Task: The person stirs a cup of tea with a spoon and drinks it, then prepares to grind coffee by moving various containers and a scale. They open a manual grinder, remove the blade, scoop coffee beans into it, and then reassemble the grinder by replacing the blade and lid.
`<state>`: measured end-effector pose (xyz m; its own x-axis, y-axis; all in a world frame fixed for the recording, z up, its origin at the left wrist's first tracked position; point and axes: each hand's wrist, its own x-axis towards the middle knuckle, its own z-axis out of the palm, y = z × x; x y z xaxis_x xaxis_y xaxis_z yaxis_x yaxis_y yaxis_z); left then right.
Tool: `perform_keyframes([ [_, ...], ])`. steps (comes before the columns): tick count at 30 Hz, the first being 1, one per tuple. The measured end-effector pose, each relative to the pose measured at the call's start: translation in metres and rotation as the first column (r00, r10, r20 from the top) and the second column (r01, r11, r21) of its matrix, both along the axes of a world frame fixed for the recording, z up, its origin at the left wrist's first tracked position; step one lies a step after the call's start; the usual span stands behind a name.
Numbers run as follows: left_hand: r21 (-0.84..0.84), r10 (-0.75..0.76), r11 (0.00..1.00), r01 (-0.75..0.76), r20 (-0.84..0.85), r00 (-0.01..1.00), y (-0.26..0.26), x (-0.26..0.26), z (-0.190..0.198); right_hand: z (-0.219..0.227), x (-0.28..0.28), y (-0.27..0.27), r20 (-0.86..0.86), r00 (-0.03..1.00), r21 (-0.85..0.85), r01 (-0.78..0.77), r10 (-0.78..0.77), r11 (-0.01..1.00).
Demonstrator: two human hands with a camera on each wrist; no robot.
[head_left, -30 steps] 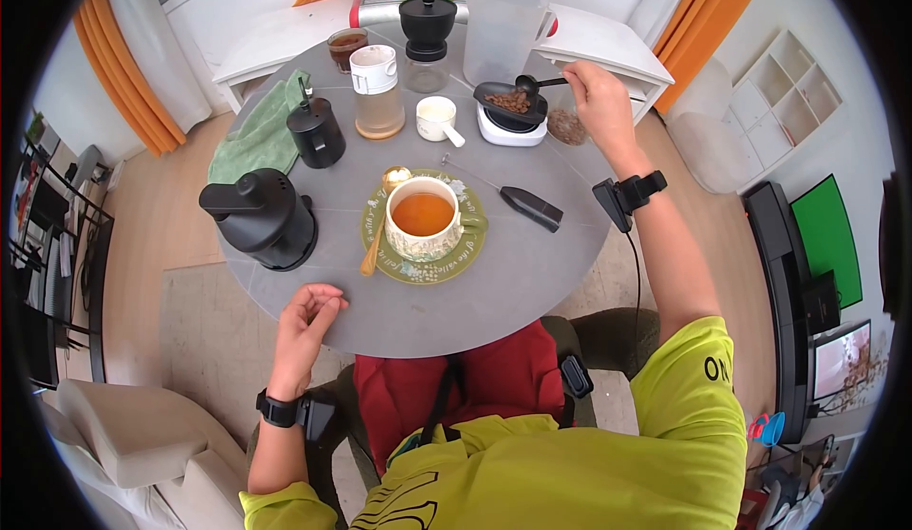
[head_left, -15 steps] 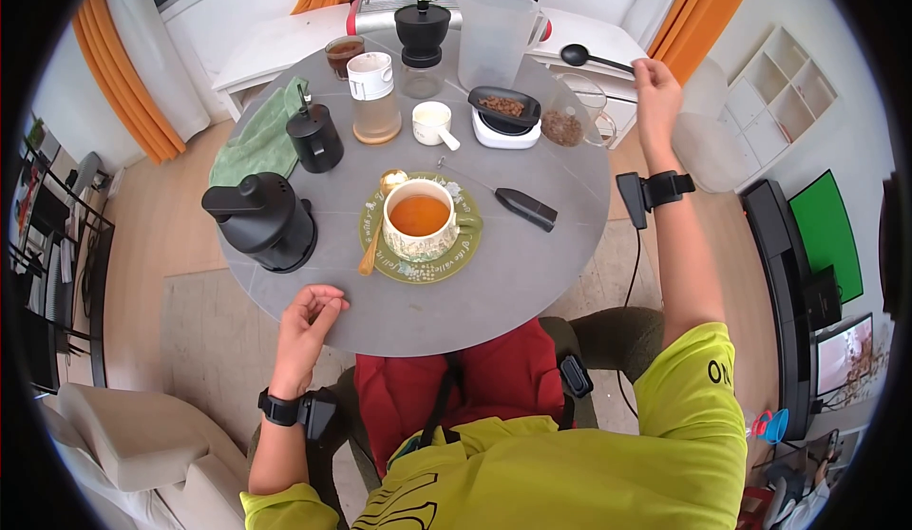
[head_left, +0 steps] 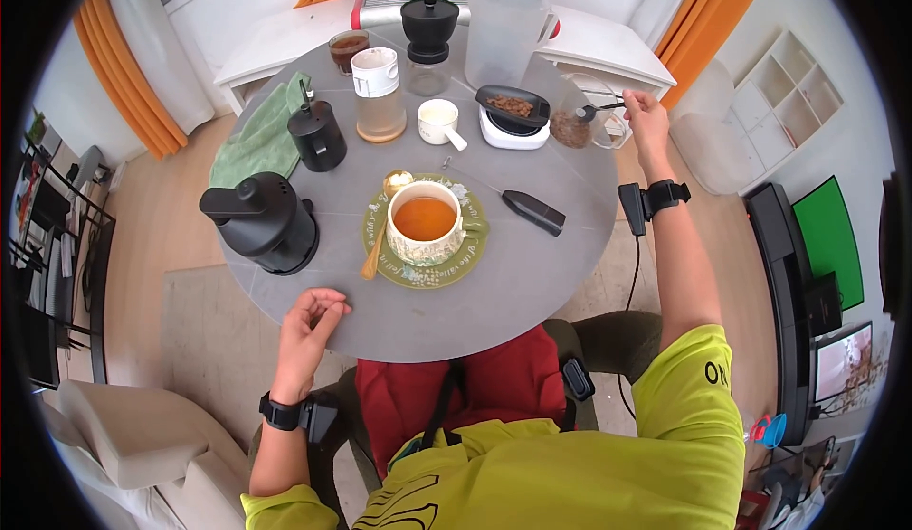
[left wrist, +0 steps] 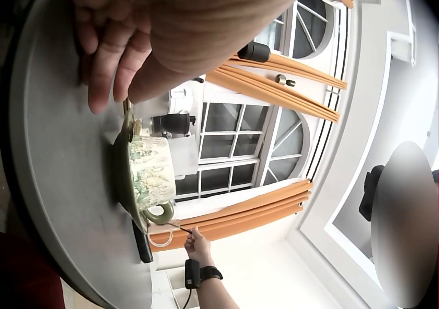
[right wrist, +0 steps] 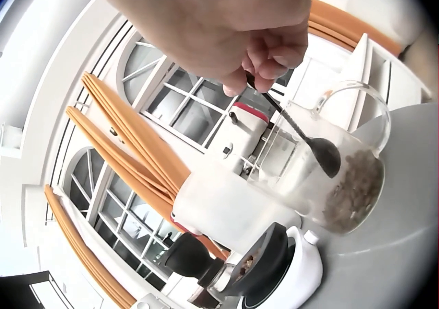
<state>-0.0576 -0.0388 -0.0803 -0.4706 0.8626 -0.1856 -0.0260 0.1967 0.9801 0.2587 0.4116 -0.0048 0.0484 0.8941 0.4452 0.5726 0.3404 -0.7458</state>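
My right hand (head_left: pixel 648 122) pinches the end of a black measuring spoon (right wrist: pixel 325 156) from above. The spoon's bowl reaches into the outline of a clear glass jug (head_left: pixel 594 88), just over the coffee beans (right wrist: pixel 353 192) at its bottom. Left of the jug, a black tray (head_left: pixel 540 110) with some beans sits on a small white scale (head_left: pixel 514 138). At the front left table edge my left hand (head_left: pixel 312 329) rests with loosely curled fingers and holds nothing. Closest to it is a patterned cup (head_left: pixel 423 247) of amber liquid on a green saucer (head_left: pixel 465 269), with a golden spoon (head_left: pixel 372 262).
A black milk frother (head_left: pixel 534 212) lies right of the saucer. A black kettle-like pot (head_left: pixel 258 221), black canister (head_left: pixel 316 136), green cloth (head_left: pixel 252 141) and white handled cup (head_left: pixel 438 122) stand left and centre. Behind are a hand grinder (head_left: pixel 429 25) and a frosted pitcher (head_left: pixel 503 36).
My right hand moved the spoon from over the black tray, out to the right with its bowl raised, then down to the glass jug. My left hand has stayed put.
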Motion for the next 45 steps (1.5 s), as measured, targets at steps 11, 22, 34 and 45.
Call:
perform_keyframes([
  [11, -0.001, -0.002, 1.0, 0.002, -0.019, 1.0, 0.001, -0.001, -0.002, -0.004, -0.02, -0.027, -0.119, 0.991, 0.146, -0.052, 0.069, 0.988],
  [22, 0.007, -0.007, 1.0, 0.007, -0.02, 1.0, 0.001, 0.0, 0.0, -0.008, -0.089, -0.058, 0.263, 0.829, 0.112, -0.535, 0.494, 0.838],
  [34, 0.016, -0.019, 1.0, 0.019, -0.011, 1.0, 0.001, -0.001, -0.003, -0.049, -0.031, -0.096, -0.463, 0.815, -0.205, -0.481, 0.349, 0.852],
  [45, -0.013, -0.003, 1.0, 0.002, -0.067, 0.998, 0.003, 0.005, -0.001, -0.097, -0.016, -0.14, -0.762, 0.606, -0.156, -0.516, 0.23, 0.842],
])
